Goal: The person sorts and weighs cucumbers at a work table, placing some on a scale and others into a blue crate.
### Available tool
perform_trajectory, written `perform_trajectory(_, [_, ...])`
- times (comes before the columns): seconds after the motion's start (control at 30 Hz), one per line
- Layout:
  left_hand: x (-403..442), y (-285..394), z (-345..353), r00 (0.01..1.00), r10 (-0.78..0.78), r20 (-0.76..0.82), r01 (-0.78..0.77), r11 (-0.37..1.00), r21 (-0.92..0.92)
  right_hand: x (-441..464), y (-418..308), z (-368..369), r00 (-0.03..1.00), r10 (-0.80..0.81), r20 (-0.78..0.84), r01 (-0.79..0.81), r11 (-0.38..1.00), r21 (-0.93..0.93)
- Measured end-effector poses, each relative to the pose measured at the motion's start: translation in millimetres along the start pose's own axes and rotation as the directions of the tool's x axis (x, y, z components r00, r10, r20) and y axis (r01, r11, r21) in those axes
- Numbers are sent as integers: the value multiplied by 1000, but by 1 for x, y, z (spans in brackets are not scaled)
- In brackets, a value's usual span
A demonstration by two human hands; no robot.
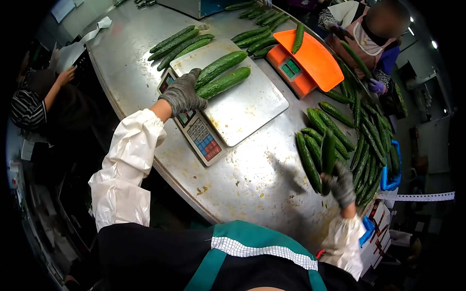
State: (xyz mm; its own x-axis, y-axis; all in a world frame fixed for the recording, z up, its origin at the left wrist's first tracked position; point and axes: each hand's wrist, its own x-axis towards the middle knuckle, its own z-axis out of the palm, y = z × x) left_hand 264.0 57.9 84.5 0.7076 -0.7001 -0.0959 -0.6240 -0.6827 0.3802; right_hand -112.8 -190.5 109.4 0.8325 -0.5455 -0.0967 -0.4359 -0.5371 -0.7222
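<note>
My left hand (184,93), in a grey knit glove, is closed around the near ends of two cucumbers (223,83) lying side by side over the metal plate of a digital scale (247,109). Whether they rest fully on the plate I cannot tell. At the right, my right hand (341,185), also gloved and slightly blurred, grips the lower end of a cucumber (328,153) that is tilted up above the table. Several loose cucumbers (307,157) lie just left of and behind that hand.
An orange scale (310,60) with one cucumber (298,39) in its pan stands farther back. More cucumbers (177,43) lie behind my scale, and a large heap (371,145) lines the right edge beside a blue handle (392,167). A co-worker (361,39) holds a cucumber across the metal table (257,179).
</note>
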Motion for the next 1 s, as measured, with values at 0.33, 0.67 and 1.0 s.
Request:
perform_trajectory(0.33, [36,-7,-2,986,105,130,-128,975,181,-69,46,69,982,-180,-53,110,783,-612])
perform_trajectory(0.67, [13,10,5,998,-60,17,56,980,192,-68,43,80,993,-114,39,105,649,-753])
perform_trajectory(1.0, [-13,43,21,942,-139,-306,121,990,-76,-69,16,87,980,69,188,110,601,-791])
